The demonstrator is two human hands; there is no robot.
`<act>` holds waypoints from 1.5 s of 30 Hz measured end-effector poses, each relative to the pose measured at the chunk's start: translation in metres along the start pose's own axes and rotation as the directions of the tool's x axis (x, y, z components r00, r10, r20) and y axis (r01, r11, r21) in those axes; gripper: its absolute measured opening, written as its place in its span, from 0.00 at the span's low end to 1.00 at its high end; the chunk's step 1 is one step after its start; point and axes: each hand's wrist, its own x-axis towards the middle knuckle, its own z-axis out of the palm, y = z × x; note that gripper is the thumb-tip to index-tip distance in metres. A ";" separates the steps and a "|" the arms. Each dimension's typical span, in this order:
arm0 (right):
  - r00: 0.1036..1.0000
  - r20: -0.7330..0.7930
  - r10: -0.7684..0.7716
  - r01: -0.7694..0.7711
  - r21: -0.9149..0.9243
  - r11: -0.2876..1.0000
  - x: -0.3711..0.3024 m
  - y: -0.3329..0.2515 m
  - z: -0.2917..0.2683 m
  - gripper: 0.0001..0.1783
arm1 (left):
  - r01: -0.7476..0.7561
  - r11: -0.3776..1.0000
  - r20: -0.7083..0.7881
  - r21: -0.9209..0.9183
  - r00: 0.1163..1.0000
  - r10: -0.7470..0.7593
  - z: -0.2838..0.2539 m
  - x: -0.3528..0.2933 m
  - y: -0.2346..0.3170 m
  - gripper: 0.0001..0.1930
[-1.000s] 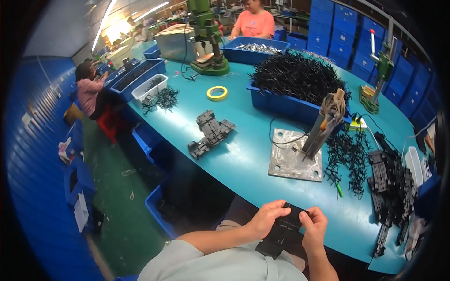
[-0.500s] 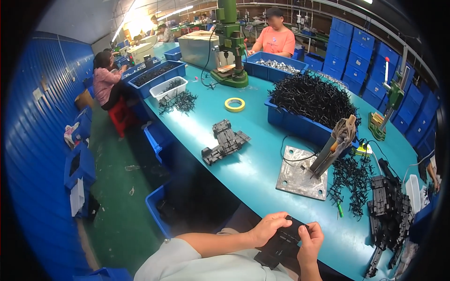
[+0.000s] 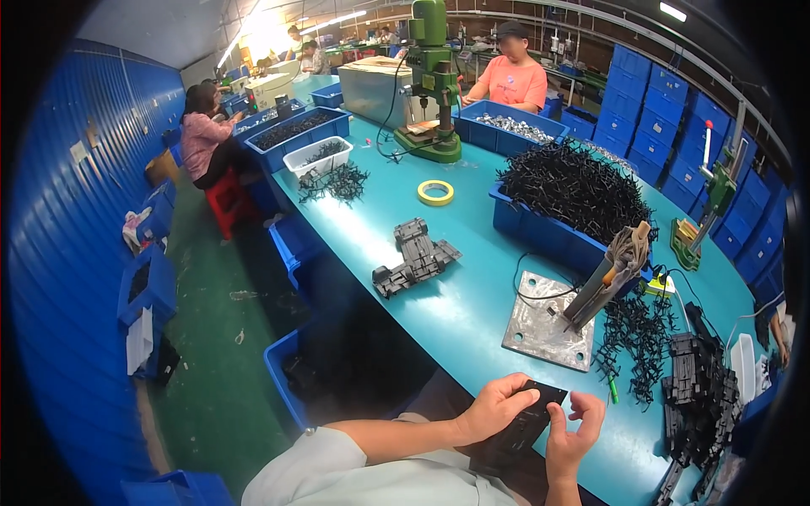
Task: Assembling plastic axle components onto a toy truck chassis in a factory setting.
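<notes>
My left hand (image 3: 499,411) is closed on a flat black plastic part (image 3: 525,432) held low over my lap, at the table's near edge. The thumb lies on its upper face. Beside its right edge is my right hand (image 3: 575,438), with thumb and curled fingers apart; the thumb tip is at the part's edge. The part's lower end is dark and hard to make out. On the table ahead sits a stack of similar black molded plastic parts (image 3: 415,258).
A metal base plate (image 3: 548,325) with a wrapped post stands ahead right. Behind it is a blue bin (image 3: 540,221) heaped with thin black pieces. Black molded parts (image 3: 704,396) pile at the right. Yellow tape (image 3: 435,193) and a green drill press (image 3: 434,93) are farther back.
My right hand has loosened and its fingers have spread away from the black part. The left hand still holds it, now a little higher up. The view has shifted slightly.
</notes>
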 end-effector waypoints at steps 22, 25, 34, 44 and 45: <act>0.901 0.300 0.315 -0.397 0.272 0.877 0.005 0.003 -0.010 0.11 | -0.227 0.889 0.105 0.399 0.974 0.201 -0.006 0.013 0.003 0.14; 0.895 0.270 0.356 -0.439 0.376 0.816 0.002 0.014 -0.011 0.09 | -0.153 0.924 0.050 0.351 0.988 0.145 -0.004 0.015 0.000 0.15; 0.839 0.355 0.412 -0.536 0.409 0.739 0.014 0.031 0.017 0.14 | 0.289 0.928 -0.016 -0.234 0.953 -0.301 -0.029 0.021 0.007 0.09; 0.669 0.511 0.540 -0.743 0.488 0.459 0.030 0.042 0.005 0.13 | 0.289 0.924 -0.003 -0.251 0.954 -0.299 -0.035 0.049 -0.002 0.10; 0.666 0.511 0.543 -0.746 0.487 0.455 0.031 0.043 0.005 0.13 | 0.294 0.922 -0.004 -0.251 0.953 -0.304 -0.036 0.052 -0.002 0.10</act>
